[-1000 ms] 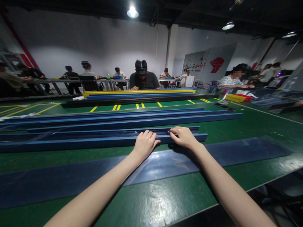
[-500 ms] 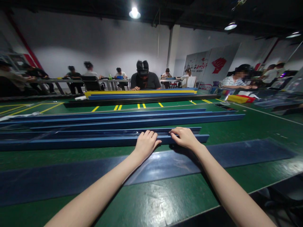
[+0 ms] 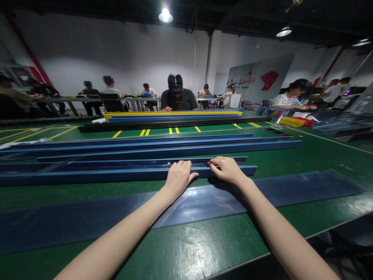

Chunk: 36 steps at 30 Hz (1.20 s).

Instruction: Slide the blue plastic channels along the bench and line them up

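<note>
A long blue U-shaped channel strip (image 3: 87,175) lies on the green table, running from the left edge to just right of my hands. My left hand (image 3: 179,174) rests over its near wall, fingers bent into the channel and thumb sticking out to the right. Close by on the right, my right hand (image 3: 225,169) grips the same strip near its right end, the thumb on the near side. Clear film (image 3: 55,167) shows in the channel on the left; my fingertips are hidden. Nearer to me, beneath my forearms, a flat translucent bluish strip (image 3: 201,204) lies on the table.
More blue channel strips (image 3: 175,149) lie just beyond. Farther back are a black strip (image 3: 175,125) and a yellow strip (image 3: 171,113). A phone (image 3: 278,132) and a yellow tray (image 3: 291,121) sit at the right. A co-worker (image 3: 179,97) sits opposite.
My left hand has shifted very slightly to the left along the strip. My right hand and the strips look unmoved.
</note>
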Motion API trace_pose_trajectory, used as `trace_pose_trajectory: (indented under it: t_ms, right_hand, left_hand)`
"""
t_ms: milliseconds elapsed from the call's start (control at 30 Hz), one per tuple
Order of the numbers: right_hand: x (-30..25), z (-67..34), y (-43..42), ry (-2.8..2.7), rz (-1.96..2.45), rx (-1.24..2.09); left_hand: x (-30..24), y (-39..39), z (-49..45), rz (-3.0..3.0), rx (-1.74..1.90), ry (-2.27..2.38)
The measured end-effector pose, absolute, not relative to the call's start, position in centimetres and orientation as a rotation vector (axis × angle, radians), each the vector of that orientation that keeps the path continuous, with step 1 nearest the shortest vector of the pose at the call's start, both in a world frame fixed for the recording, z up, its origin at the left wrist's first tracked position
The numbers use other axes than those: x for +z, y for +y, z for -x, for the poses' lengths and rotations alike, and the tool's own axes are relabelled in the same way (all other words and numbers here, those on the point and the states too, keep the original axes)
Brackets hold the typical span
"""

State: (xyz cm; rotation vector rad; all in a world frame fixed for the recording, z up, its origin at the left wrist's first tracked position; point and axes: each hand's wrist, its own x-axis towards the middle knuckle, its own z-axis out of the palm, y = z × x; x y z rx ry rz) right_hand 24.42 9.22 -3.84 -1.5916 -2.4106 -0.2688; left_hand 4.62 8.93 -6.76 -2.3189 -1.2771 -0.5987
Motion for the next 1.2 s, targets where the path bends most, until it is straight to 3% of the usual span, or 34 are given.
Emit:
trace_pose_trajectory:
  t_ms: [1200]
  right_hand:
    - [-3.83, -24.34, 9.16, -2.417, 1.536, -0.274]
  left_hand:
    - [-6.99, 9.09, -4.53, 2.322, -0.600, -1.220]
